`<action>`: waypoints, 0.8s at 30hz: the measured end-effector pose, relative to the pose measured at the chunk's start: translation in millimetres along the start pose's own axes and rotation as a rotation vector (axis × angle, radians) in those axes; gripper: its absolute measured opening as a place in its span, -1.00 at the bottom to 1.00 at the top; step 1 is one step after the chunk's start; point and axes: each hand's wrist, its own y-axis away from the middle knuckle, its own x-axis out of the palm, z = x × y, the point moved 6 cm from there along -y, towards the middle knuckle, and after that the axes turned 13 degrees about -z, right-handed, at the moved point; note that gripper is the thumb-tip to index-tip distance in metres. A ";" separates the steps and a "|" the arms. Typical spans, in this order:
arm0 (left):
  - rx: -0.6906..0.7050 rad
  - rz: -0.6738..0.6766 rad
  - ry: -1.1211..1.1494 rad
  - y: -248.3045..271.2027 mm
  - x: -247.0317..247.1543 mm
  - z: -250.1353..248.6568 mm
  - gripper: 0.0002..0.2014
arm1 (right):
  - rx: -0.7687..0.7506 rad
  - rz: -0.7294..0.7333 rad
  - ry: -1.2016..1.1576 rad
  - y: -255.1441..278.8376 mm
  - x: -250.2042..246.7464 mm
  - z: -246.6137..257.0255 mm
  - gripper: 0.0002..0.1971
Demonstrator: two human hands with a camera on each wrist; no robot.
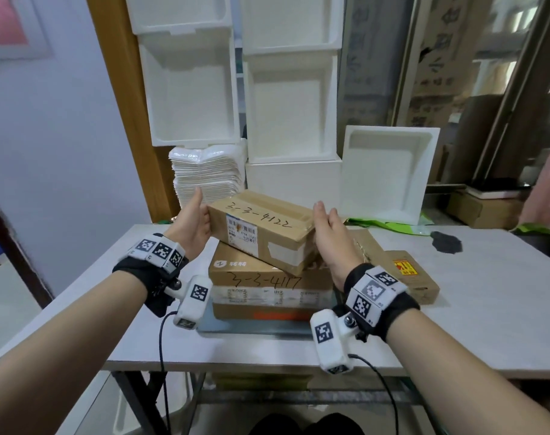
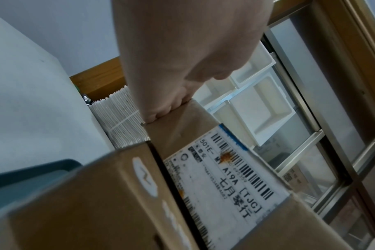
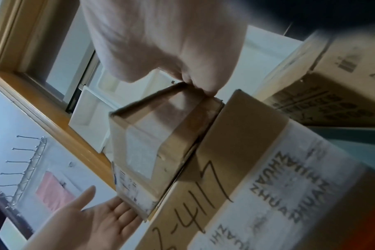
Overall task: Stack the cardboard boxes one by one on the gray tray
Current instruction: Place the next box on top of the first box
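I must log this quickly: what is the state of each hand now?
Left hand: open, flat against the end of the tilted brown cardboard box marked 3-3-4122.
Right hand: open, pressing its other end.

**Cardboard, foam and a matt tabletop**

The upper box (image 1: 261,229) is plain brown cardboard, matt, with glossy clear tape over its top and a smooth white paper label on the side. Beneath it, the larger box (image 1: 267,287) is the same dull cardboard, banded with shiny printed tape. Under that box the gray tray (image 1: 254,324) looks like smooth plastic. The table (image 1: 471,309) has a pale, matt surface. Behind the upper box stand white foam boxes (image 1: 289,105), finely grainy.
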 end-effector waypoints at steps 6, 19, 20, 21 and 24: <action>-0.011 0.080 0.014 21.4 6.1 3.8 -0.23 | 0.039 0.048 -0.041 -12.2 0.3 12.0 0.11; 0.000 0.066 -0.043 28.6 -4.6 15.9 -0.23 | 0.061 -0.031 0.009 -17.1 -3.9 2.5 -0.15; 0.000 0.059 -0.045 26.4 -3.4 14.9 -0.21 | 0.066 -0.041 -0.004 -13.4 -4.5 0.5 -0.15; -0.002 0.048 -0.048 23.9 -2.8 13.7 -0.20 | 0.075 -0.033 -0.016 -8.2 -3.8 -2.1 -0.15; -0.013 0.024 -0.047 22.1 -0.1 11.4 -0.17 | 0.089 -0.010 -0.021 2.4 -3.9 -12.4 -0.20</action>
